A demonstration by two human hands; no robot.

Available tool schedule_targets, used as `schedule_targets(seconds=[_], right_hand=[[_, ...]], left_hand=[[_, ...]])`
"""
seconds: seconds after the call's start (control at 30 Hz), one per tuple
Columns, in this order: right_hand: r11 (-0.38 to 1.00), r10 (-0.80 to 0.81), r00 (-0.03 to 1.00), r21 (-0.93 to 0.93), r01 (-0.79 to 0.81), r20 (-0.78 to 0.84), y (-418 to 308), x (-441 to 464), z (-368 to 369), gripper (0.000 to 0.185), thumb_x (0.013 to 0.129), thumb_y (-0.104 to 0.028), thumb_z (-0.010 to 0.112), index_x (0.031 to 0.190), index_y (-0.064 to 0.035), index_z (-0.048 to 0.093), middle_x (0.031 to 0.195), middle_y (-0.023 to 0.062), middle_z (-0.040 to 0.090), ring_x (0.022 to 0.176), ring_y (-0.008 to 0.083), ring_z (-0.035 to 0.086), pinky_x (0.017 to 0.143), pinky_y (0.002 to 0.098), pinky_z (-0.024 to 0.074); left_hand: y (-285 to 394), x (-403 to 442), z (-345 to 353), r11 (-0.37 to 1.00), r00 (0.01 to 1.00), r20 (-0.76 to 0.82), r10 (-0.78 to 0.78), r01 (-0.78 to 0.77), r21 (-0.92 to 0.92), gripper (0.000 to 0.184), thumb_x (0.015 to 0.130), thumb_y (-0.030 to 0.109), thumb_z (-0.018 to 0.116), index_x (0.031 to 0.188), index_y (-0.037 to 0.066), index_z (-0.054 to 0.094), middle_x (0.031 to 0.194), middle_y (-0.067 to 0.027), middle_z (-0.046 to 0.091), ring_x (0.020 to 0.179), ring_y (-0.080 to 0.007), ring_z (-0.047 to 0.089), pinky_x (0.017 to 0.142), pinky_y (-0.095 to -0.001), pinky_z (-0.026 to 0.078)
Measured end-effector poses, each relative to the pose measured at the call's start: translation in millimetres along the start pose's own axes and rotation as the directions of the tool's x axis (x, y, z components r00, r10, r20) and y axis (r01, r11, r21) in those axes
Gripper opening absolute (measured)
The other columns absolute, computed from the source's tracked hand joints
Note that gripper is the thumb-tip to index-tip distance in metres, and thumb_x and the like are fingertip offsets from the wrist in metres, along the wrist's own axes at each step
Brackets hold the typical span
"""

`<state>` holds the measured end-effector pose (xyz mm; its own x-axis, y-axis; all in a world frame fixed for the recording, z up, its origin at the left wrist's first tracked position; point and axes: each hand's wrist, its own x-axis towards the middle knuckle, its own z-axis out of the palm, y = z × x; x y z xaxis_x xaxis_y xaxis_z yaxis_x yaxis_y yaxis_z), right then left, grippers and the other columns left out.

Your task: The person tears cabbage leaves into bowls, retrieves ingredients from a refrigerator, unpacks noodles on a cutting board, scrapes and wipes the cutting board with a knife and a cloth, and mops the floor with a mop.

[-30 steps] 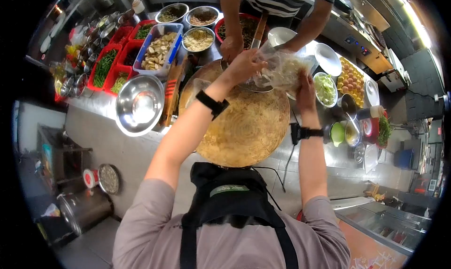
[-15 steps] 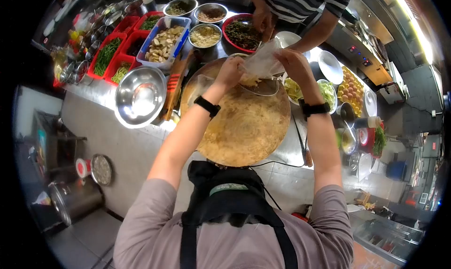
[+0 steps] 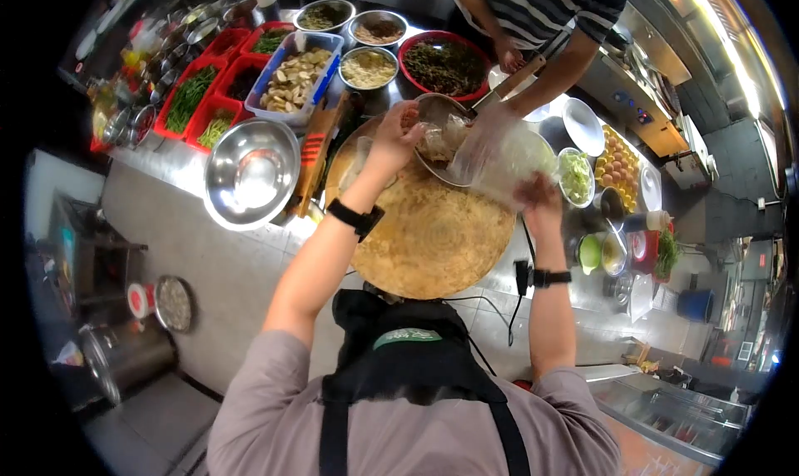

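My right hand (image 3: 539,195) grips a clear plastic bag (image 3: 502,156), which is smeared by motion and hangs across the right rim of a metal pan (image 3: 434,168). Several pale, wet-looking pieces and what seems to be plastic film lie in the pan. My left hand (image 3: 394,141) is beside the pan's left rim, fingers loosely bent and apart, with nothing visible in them. Beneath both hands is a round wooden chopping block (image 3: 433,239). Another piece of clear plastic (image 3: 359,161) lies at the block's left edge.
Across the counter a co-worker's hand (image 3: 509,58) is near the pan's wooden handle (image 3: 520,78). A steel bowl (image 3: 252,205), a tub of sliced food (image 3: 293,81) and red bins (image 3: 190,101) stand left. A bowl of shredded greens (image 3: 576,179) and an egg tray (image 3: 620,166) stand right.
My right hand has swung down and to the right with the plastic bag. My left hand has come away from it, slightly left. The pan now shows more fully, its handle pointing toward the co-worker.
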<state>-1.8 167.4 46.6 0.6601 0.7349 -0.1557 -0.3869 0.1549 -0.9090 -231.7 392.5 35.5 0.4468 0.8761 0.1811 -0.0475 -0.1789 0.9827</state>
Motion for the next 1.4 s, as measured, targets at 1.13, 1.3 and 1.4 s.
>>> schedule_targets(seconds=[1.13,1.3,1.4], right_hand=[[0.636,0.167,0.976,-0.772,-0.001,0.137,107.0,0.2,-67.1,0.041,0.085,-0.005,0.062,0.124,-0.0022,0.054,0.096,0.0058,0.06,0.089,0.0153,0.059,0.08,0.0282,0.0497],[0.575,0.186,0.975,-0.818,-0.006,0.123,110.2,-24.2,-65.6,0.047,0.082,-0.003,0.064,0.127,-0.0009,0.051,0.102,0.0081,0.059,0.092,0.0163,0.058,0.081,0.029,0.0499],[0.624,0.203,0.969,-0.781,-0.018,0.139,111.0,-21.4,-69.5,0.058,0.082,-0.003,0.064,0.136,-0.0017,0.043,0.111,0.0102,0.057,0.094,0.0174,0.058,0.083,0.0302,0.0499]], left_hand=[[-27.9,-125.0,-36.8,0.937,0.94,0.145,-0.31,0.276,0.212,0.027,0.09,0.011,0.061,0.115,0.003,0.058,0.094,-0.0043,0.062,0.074,-0.0105,0.054,0.068,-0.0252,0.046],[-60.5,-156.8,-47.6,0.902,0.907,0.131,-0.4,0.364,0.231,0.027,0.089,0.011,0.063,0.114,0.003,0.057,0.097,-0.0042,0.061,0.076,-0.0122,0.054,0.069,-0.0276,0.047],[-48.8,-164.1,-42.5,0.88,0.921,0.129,-0.368,0.3,0.369,0.03,0.087,0.012,0.065,0.115,0.004,0.057,0.099,-0.0064,0.061,0.078,-0.0147,0.056,0.07,-0.0298,0.049]])
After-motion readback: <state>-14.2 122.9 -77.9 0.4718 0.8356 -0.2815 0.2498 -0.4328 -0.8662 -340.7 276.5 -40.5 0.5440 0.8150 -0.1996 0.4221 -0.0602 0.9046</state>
